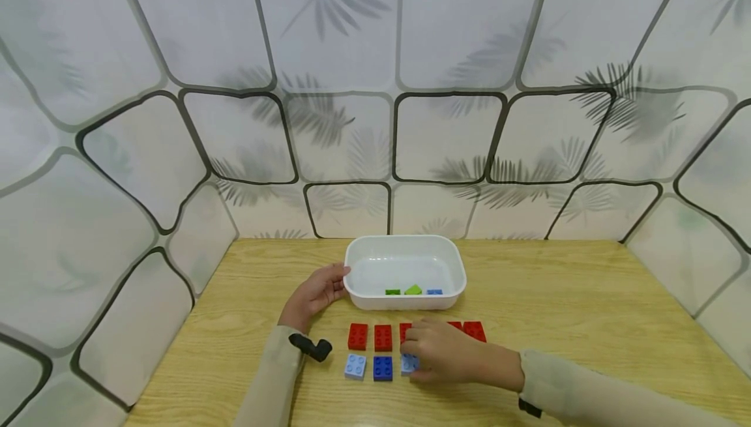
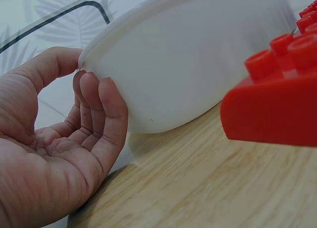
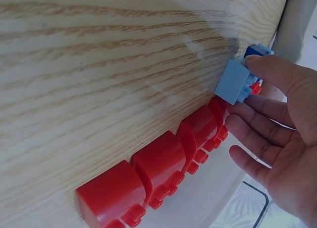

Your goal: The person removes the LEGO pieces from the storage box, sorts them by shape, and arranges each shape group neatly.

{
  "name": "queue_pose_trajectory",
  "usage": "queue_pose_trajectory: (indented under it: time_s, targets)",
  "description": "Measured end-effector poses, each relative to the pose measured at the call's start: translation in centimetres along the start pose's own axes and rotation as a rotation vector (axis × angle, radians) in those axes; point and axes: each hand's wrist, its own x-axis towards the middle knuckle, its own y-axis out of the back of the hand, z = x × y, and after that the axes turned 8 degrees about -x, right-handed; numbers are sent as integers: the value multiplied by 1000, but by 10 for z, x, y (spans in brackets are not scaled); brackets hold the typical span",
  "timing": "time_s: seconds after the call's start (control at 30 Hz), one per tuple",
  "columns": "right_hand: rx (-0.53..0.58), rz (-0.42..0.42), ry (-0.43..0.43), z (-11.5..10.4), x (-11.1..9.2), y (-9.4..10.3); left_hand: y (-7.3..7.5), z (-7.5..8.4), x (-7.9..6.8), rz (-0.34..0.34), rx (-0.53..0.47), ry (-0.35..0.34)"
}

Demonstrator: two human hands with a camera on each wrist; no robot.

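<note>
My left hand (image 1: 319, 293) holds the left end of a white plastic tub (image 1: 405, 303), thumb at its rim and fingers curled against the outer wall (image 2: 168, 69). In front of the tub, my right hand (image 1: 442, 352) pinches a light blue toy brick (image 3: 233, 82) between thumb and fingers. That brick is at the right end of a short row, beside a dark blue brick (image 1: 382, 368) and another light blue brick (image 1: 354, 366). Behind them runs a row of several red bricks (image 1: 358, 336), partly hidden by my right hand.
Inside the tub lie a lime green piece (image 1: 413, 290), a darker green piece (image 1: 392, 292) and a blue piece (image 1: 434, 292), partly hidden by the near wall. Everything stands on a wooden table (image 1: 563, 309). A patterned wall covering (image 1: 446, 140) rises behind and at both sides.
</note>
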Motion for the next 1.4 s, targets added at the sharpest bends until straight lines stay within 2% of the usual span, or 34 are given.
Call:
queue_pose_trajectory:
  time_s: [0.33,0.57,0.7,0.83,1.07,1.23,1.4]
  targets:
    - [19,-7,0,0,1,1,0,-1,0,6,5,-5]
    - [9,45,-5,2,0,7,0,-1,0,2,9,-3]
    - [10,111,-24,7,-1,13,0,-1,0,-4,20,-5]
    - [-16,228,-21,16,0,21,0,-1,0,-5,23,-6]
    - [-78,403,-38,44,2,30,0,-1,0,2,9,-9]
    - [-66,449,-60,65,2,35,1,-1,0,-5,15,-13]
    - [-35,430,-82,80,2,34,1,-2,2,8,38,-18]
